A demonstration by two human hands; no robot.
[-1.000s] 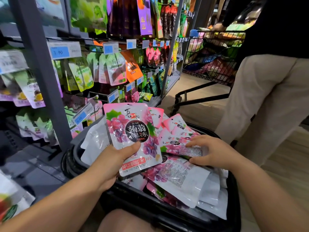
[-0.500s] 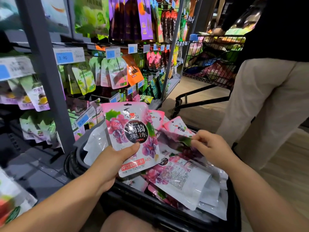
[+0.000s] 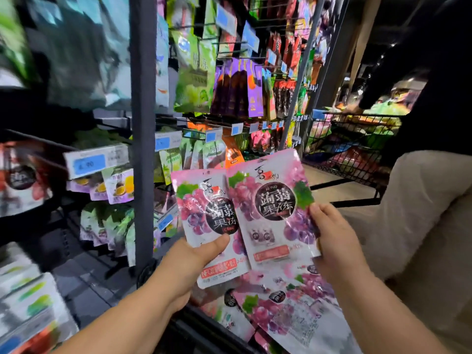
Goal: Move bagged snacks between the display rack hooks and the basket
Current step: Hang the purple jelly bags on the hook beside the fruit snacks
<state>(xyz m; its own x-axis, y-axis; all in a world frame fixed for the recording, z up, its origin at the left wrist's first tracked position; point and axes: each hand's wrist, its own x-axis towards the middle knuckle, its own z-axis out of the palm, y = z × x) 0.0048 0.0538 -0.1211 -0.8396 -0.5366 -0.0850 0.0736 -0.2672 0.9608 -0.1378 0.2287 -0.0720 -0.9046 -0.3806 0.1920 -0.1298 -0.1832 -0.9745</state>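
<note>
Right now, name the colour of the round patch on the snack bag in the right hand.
The round patch is black with white characters; head view.

Side by side above basket [image 3: 189,325]: left pouch [image 3: 204,213], right pouch [image 3: 270,208] overlapping its edge; display rack [image 3: 143,123] left; cart [image 3: 352,139] behind.

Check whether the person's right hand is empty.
No, the right hand pinches the right edge of a pink grape-printed plastic snack pouch, while the left hand grips a matching second pouch.
</note>
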